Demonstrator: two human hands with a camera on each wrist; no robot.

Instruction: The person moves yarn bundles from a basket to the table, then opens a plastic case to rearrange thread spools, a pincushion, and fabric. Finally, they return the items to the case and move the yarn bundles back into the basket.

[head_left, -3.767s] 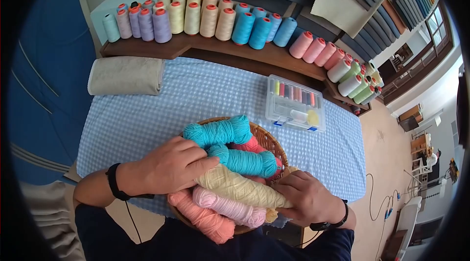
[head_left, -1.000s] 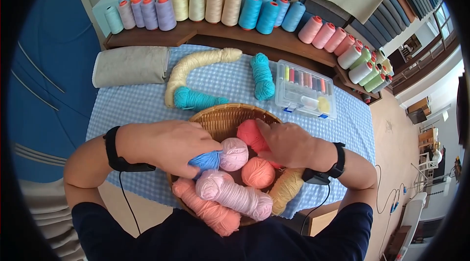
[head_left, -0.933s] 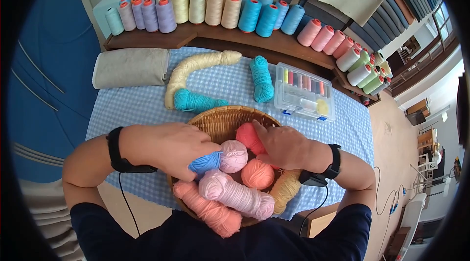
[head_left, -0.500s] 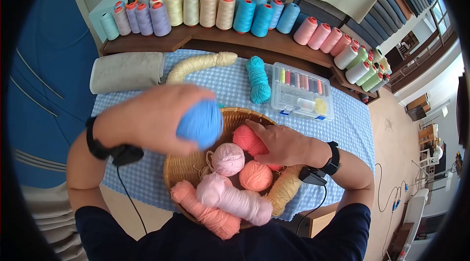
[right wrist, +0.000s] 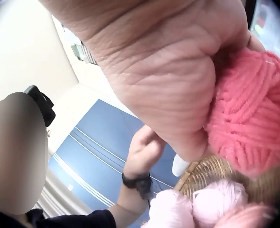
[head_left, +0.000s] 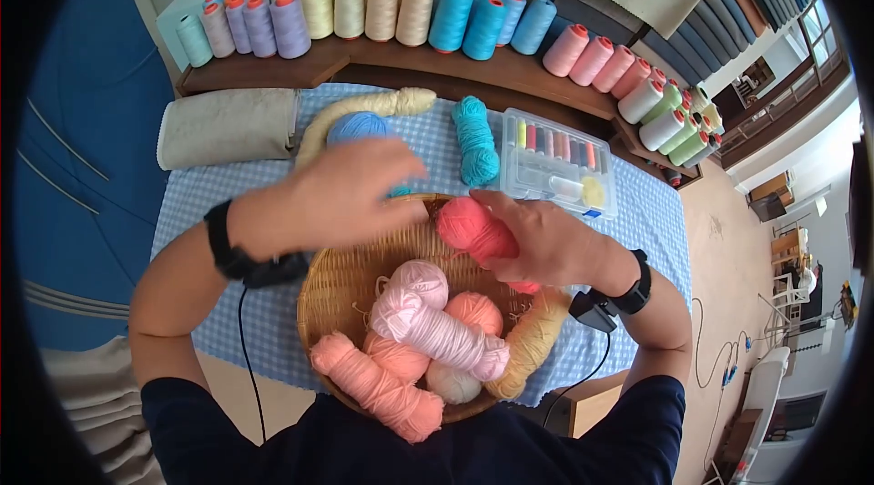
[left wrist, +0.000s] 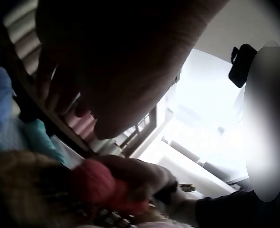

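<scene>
In the head view my left hand (head_left: pixel 332 198), blurred, hovers over the left rim of the wicker basket (head_left: pixel 314 280), fingers extended and holding nothing. Just beyond it a blue yarn ball (head_left: pixel 359 126) lies on the checked cloth. My right hand (head_left: pixel 560 244) grips a coral-red yarn skein (head_left: pixel 475 228) at the basket's far right edge; the right wrist view shows this red yarn (right wrist: pixel 251 114) against the palm. Inside the basket are a pale pink skein (head_left: pixel 442 335), salmon yarn (head_left: pixel 378 387), a yellow skein (head_left: pixel 528 344) and a partly covered whitish ball (head_left: pixel 452 382).
Behind the basket lie a curved cream skein (head_left: pixel 364 105), a turquoise skein (head_left: pixel 475 141) and a clear thread case (head_left: pixel 555 162). A folded grey cloth (head_left: pixel 228 128) is at the left. Thread cones (head_left: pixel 382 10) line the wooden shelf (head_left: pixel 410 66).
The blue yarn has left my left hand and rests on the cloth beyond the basket. That hand has moved rightward. Yarn in the basket has shifted, and a whitish ball shows there.
</scene>
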